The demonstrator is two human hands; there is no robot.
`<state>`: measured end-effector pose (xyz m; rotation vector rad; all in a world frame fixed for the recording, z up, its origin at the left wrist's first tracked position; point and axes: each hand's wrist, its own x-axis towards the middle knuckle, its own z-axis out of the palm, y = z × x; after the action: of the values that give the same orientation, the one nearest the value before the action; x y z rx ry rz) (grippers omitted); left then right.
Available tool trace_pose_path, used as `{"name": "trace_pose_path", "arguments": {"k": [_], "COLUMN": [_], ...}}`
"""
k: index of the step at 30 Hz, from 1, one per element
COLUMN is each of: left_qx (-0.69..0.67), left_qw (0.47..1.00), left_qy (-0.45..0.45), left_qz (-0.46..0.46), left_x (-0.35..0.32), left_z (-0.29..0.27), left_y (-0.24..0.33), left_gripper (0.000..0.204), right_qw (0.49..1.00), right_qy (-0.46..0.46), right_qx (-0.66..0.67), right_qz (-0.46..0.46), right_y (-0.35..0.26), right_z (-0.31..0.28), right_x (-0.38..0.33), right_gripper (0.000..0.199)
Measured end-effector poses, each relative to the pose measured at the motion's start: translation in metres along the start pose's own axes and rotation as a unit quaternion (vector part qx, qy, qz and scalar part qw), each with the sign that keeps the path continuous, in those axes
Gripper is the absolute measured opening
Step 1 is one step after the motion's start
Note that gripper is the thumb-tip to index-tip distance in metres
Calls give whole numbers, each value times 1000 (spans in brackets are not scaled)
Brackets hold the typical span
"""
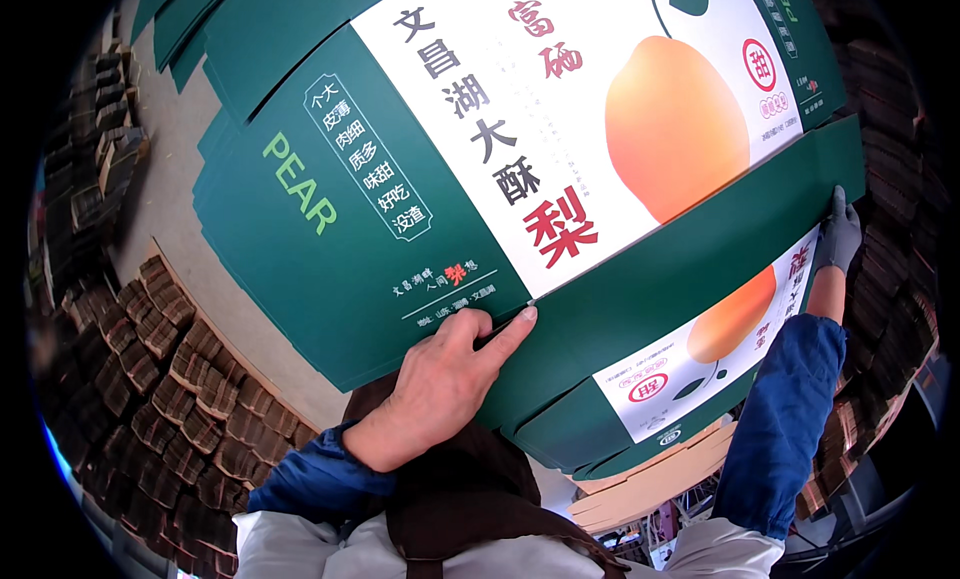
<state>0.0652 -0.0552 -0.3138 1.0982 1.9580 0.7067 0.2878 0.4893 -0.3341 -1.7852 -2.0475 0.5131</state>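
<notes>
A large flattened pear carton [420, 179] of dark green cardboard, with a white panel and a big orange-yellow fruit print, spreads out before me. My bare left hand [445, 379] is at its near edge, one finger stretched to the crease corner below the white panel and the others curled at the board. In a grey glove, my right hand [840, 241] grips the carton's right end, fingertips up at the edge. Between my hands a green front flap [690, 249] folds down toward a smaller fruit-printed panel [735, 314]. The undersides of both hands are hidden.
More green carton sheets [185, 29] show at the far left. Stacks of brown cardboard [170, 409] stand on the left, with further brown stacks [890, 179] on the right. Below the carton, near my body, lie plain tan cardboard sheets [650, 474]. Pale floor [175, 189] shows at left.
</notes>
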Motion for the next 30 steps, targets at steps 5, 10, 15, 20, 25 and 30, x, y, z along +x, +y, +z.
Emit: {"name": "trace_pose_path", "arguments": {"k": [5, 10, 15, 20, 25, 30], "left_qx": [26, 41, 56, 46, 61, 68], "left_qw": [1000, 999, 997, 995, 995, 995], "left_qy": [-16, -35, -46, -85, -72, -74], "left_qz": [5, -2, 4, -9, -8, 1], "left_x": [4, 4, 6, 10, 12, 17], "left_z": [-5, -7, -9, -14, -17, -16], "left_y": [4, 5, 4, 8, 15, 14], "left_gripper": [66, 69, 67, 57, 56, 51], "right_qw": [1000, 1000, 999, 998, 996, 996], "right_qy": [-16, -15, -22, 26, 54, 70], "right_qx": [-3, 10, 20, -62, 76, 55], "right_qz": [9, -5, 12, -8, -9, 19], "right_y": [-1, -3, 4, 6, -11, -19], "right_z": [0, 3, 1, 1, -9, -18], "right_x": [0, -3, -2, -8, -25, -41], "right_gripper": [59, 57, 57, 60, 56, 53]}}
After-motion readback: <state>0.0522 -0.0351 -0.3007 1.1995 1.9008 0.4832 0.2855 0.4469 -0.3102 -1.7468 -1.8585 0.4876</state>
